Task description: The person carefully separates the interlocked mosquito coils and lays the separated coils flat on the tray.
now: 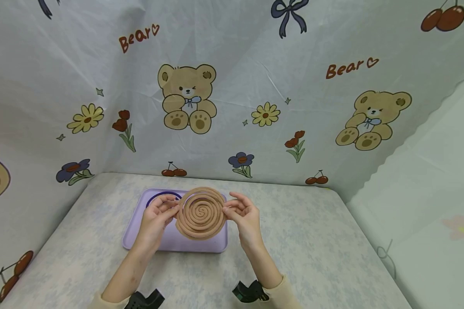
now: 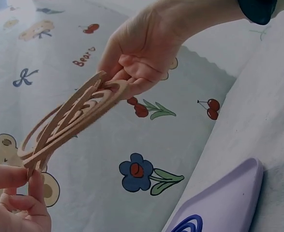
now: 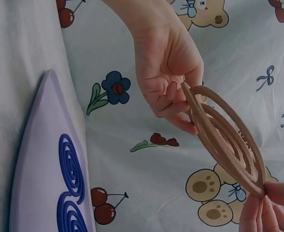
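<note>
A flat, tan spiral coil (image 1: 201, 213), shaped like a mosquito coil, is held up in front of me by both hands. My left hand (image 1: 158, 216) pinches its left edge between thumb and fingers. On the opposite edge, the thumb and fingers of my right hand (image 1: 244, 214) grip it. Seen from the side in the wrist views, the coil (image 3: 224, 140) tilts, and some of its loops stand apart from one another. Beneath it lies a pale purple tray (image 1: 189, 246), with a blue double spiral (image 3: 71, 166) on it, mostly hidden by my left hand in the head view.
The tray rests on a pale mottled tabletop (image 1: 309, 240). Behind the table's far edge hangs a grey cloth (image 1: 239, 77) printed with bears, flowers and cherries. A thin looped cord (image 1: 386, 255) shows beyond the right edge.
</note>
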### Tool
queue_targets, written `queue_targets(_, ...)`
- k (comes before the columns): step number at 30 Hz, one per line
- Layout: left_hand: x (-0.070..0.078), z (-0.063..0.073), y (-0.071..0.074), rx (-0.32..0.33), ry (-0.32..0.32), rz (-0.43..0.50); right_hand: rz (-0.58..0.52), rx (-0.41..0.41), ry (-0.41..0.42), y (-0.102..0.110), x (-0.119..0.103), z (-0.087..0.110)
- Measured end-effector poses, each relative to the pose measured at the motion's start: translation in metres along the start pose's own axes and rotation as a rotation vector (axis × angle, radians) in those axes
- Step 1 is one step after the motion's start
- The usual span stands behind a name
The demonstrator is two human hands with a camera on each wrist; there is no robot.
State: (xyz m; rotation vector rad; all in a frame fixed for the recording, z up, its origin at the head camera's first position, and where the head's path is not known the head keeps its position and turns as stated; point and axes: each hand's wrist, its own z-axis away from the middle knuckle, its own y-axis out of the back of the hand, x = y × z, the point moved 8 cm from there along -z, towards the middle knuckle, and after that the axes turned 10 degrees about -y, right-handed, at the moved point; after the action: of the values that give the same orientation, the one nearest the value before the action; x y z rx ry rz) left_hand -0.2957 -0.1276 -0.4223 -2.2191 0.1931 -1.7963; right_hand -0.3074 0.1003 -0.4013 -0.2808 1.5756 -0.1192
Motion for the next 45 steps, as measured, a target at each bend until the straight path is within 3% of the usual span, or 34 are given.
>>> queue_targets(8, -0.009, -0.001, -0.004, -0.082, 0.114, 0.123, -0.003, -0.049, 0.071, -0.003, -0.009, 0.003)
queue_targets(13, -0.012, -0.002, -0.005, -0.105, 0.158, 0.154, -0.041, -0.047, 0.031, -0.003, -0.007, 0.001)
queue_targets(16, -0.011, -0.001, -0.008, -0.152, 0.166, 0.137, -0.083, -0.016, -0.024, 0.001, -0.004, -0.001)
queue_targets(20, -0.009, -0.002, -0.011, -0.174, 0.157, 0.104, -0.13, 0.028, -0.104, 0.005, 0.001, -0.003)
queue_targets(26, -0.004, -0.001, -0.003, -0.037, 0.119, 0.091, -0.15, 0.0, -0.175, 0.003, 0.006, -0.004)
queue_targets(29, -0.001, 0.0, -0.001, -0.003, 0.097, 0.079, -0.141, -0.012, -0.194, 0.002, 0.008, -0.004)
queue_targets(36, 0.0, 0.003, -0.011, -0.104, 0.095, 0.004, -0.033, 0.015, -0.191, 0.004, 0.01, -0.005)
queue_targets(41, 0.0, 0.002, -0.01, -0.133, 0.104, 0.013, -0.026, 0.032, -0.17, 0.006, 0.006, -0.005)
queue_targets(45, 0.001, 0.001, -0.009, -0.156, 0.075, 0.011, -0.049, 0.02, -0.152, 0.007, 0.002, -0.004)
